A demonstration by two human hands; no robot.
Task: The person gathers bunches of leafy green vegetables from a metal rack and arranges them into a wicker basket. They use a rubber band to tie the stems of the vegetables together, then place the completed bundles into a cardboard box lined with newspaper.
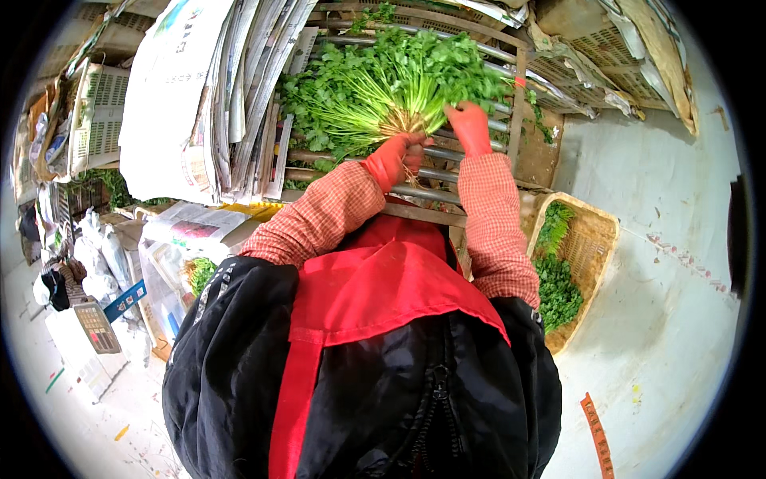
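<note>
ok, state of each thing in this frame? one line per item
left hand: in a red glove, closed around the root end of the herb bunch
right hand: red glove, resting on the bunch's stems
herb bunch: gathered, leaves fanned out, lying on the metal rack
wicker basket: on the floor, partly filled with greens
newspaper stack: draped, hanging over the edge

A bunch of leafy herbs (391, 84) is laid across the barred rack (471, 172) straight ahead, its root end gripped by the left hand (395, 158) while the right hand (469, 128) is pressed on the stems just beside it. A stack of newspapers (211, 96) is draped left of the rack, with slatted crates (97, 120) further left. A woven basket (594, 239) is set on the floor to the right, more herbs (556, 279) lying in it.
</note>
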